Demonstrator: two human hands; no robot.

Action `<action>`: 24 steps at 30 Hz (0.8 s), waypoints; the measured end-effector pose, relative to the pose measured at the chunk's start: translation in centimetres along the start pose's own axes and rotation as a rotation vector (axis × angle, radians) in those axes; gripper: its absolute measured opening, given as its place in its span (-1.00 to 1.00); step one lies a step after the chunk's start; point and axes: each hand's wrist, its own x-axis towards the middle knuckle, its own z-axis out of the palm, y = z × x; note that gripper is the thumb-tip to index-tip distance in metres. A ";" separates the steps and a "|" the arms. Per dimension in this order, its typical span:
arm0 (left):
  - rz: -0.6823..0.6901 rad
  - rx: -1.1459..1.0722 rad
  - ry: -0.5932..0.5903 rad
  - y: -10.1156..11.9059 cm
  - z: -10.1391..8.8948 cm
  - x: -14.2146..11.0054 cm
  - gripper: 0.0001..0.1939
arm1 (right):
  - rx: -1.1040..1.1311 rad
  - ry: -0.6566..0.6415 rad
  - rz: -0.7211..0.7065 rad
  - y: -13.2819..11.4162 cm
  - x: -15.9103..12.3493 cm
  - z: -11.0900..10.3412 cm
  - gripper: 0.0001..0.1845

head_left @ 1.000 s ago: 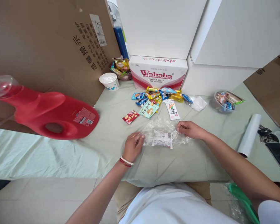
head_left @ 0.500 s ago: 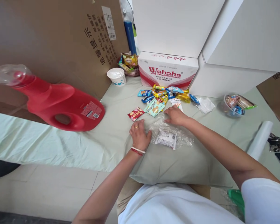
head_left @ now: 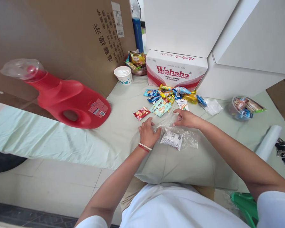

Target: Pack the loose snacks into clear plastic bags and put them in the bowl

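red lettering on the white box [head_left: 177, 69] reads "wahaha" and "purified water for drinking"; chinese characters mark the brown cardboard [head_left: 83, 28] and the teal packet [head_left: 160, 107]. the white packet [head_left: 171, 138], covered in fine print too small to read, lies just below the hands beside crumpled clear film [head_left: 191, 139]. the left hand [head_left: 147, 134] is loosely spread; i can't tell whether the right hand's [head_left: 186, 119] curled fingers pinch film. a second ago that hand was right of the packet; now it's beyond it.

Bare left hand [head_left: 148, 133], thumb spread, beside a white rectangular plastic packet [head_left: 172, 138]; bare right hand [head_left: 187, 119] curved beyond it
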 end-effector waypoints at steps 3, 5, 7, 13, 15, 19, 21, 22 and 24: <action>-0.050 -0.001 -0.065 1.1 -0.6 0.4 -0.07 | 0.040 0.020 0.044 0.4 0.1 0.6 -0.49; -0.046 0.041 -0.123 1.9 -0.8 0.8 0.11 | 0.062 0.041 0.033 0.6 0.3 0.8 -0.62; -0.034 0.093 -0.173 2.5 -0.6 1.2 0.25 | 0.071 0.082 0.014 0.7 0.3 0.7 -0.70; -0.064 0.159 -0.212 3.0 0.8 2.2 0.08 | -0.052 0.223 -0.184 -0.6 -2.0 1.7 -0.89; -0.050 0.168 -0.186 2.7 1.0 2.2 -0.03 | -0.122 0.216 -0.278 -1.4 -3.7 3.4 -0.79; 0.078 0.016 -0.219 0.7 0.4 2.3 -0.42 | -0.363 0.025 -0.306 -2.1 -6.9 8.0 -0.60; 0.155 -0.079 -0.269 -0.9 -0.6 2.3 -0.62 | -0.456 -0.009 -0.275 -2.0 -8.0 9.7 -0.52; 0.177 -0.104 -0.285 -1.7 -1.2 2.4 -0.72 | -0.475 -0.007 -0.259 -2.0 -8.3 10.3 -0.48; 0.185 -0.119 -0.289 -3.0 -2.6 2.2 -0.85 | -0.476 0.008 -0.226 -2.1 -8.8 10.7 -0.43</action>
